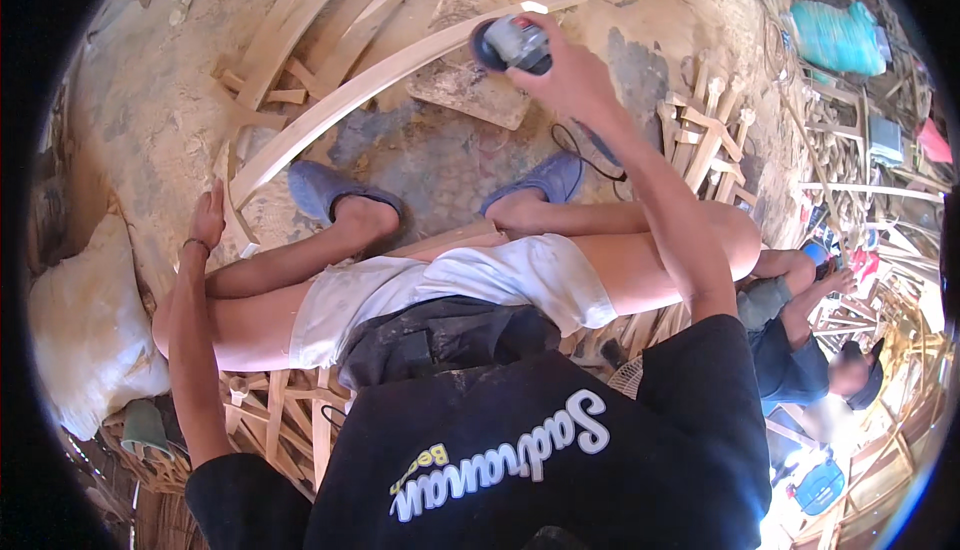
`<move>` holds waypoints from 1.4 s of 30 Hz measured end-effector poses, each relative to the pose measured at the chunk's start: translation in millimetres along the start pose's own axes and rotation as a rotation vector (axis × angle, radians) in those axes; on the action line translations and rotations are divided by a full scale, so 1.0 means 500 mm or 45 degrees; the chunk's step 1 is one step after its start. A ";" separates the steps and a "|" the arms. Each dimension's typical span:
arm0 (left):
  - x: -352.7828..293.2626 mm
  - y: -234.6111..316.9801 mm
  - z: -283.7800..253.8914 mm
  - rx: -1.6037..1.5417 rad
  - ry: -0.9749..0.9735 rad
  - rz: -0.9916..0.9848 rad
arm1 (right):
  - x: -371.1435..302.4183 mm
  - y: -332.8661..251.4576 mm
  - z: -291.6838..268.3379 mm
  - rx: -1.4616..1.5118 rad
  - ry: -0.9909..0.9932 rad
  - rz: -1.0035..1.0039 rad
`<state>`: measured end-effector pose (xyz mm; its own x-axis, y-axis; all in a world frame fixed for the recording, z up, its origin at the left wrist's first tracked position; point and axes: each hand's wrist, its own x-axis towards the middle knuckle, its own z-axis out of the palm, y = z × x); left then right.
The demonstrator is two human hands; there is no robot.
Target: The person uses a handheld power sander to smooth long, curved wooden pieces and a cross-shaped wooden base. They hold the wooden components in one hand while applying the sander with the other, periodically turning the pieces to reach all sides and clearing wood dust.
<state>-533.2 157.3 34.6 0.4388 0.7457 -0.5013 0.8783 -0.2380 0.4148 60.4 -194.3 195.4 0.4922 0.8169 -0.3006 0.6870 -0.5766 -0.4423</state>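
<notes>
A long, curved piece of pale wood (pixel 345 102) runs from beside my left knee up to the far middle. My right hand (pixel 575 78) is closed around a grey angle grinder (pixel 522 43). The tool's round dark disc is at the wood's upper stretch; whether it touches the surface, I cannot tell. My left hand (pixel 207 216) is beside the wood's near end, fingers stretched out and close together, their tips by its edge. A dark cord (pixel 590 158) loops on the ground below my right forearm.
More curved wood pieces (pixel 300 25) lie at the far left. Jointed wooden frames (pixel 705 135) stand right of my sandals (pixel 545 180). A white sack (pixel 95 320) bulges at the left. Another person (pixel 800 350) sits at the right among stacked wood. A teal wrapped bundle (pixel 838 38) lies farther back.
</notes>
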 end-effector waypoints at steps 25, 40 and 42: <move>0.056 -0.049 -0.018 0.177 -0.072 0.108 | 0.023 0.003 -0.038 0.067 -0.262 0.110; 0.070 -0.015 0.004 0.038 0.063 -0.040 | 0.093 0.323 -0.108 0.005 0.251 0.211; 0.074 -0.007 0.006 -0.009 -0.036 -0.050 | 0.106 0.340 -0.118 0.015 0.239 0.260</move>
<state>-519.2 183.9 12.2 0.4092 0.7366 -0.5385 0.8936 -0.2042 0.3997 234.8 -249.9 154.0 0.7109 0.6670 -0.2231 0.5579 -0.7279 -0.3987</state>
